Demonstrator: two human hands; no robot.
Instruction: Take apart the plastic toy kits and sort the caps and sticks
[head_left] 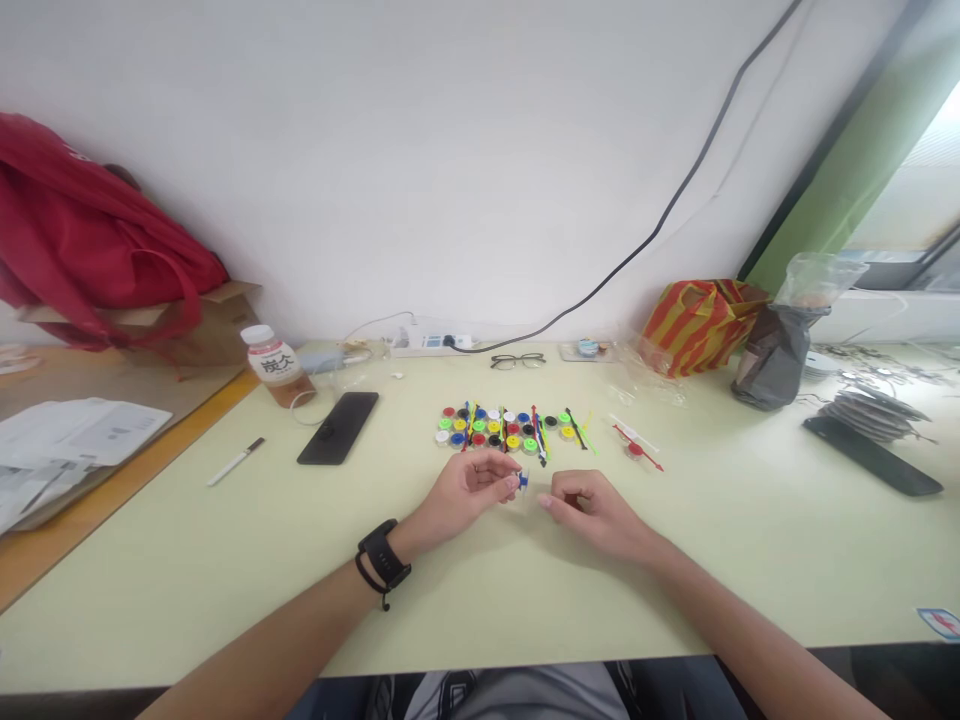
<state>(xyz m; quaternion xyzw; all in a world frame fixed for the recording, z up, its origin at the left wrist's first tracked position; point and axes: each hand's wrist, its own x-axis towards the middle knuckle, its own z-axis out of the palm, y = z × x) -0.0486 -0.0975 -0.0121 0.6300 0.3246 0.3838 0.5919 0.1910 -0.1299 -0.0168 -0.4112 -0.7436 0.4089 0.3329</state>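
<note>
My left hand (471, 488) rests on the pale green table (225, 560) with its fingers pinched on a small blue round piece (523, 481). My right hand (589, 512) lies just to the right of it, fingers curled in; what they hold, if anything, is hidden. Just beyond both hands lies a cluster of several small coloured discs and thin coloured sticks (510, 428). A red disc on a red stick (636, 449) lies apart to the right. A black watch (384, 558) is on my left wrist.
A black phone (338, 427) lies to the left, next to a bottle (274, 366) and a white pen (235, 462). Glasses (517, 360) and a power strip (432, 343) sit by the wall. A striped bag (701, 322), a grey bag (772, 357) and a second phone (874, 455) are at the right.
</note>
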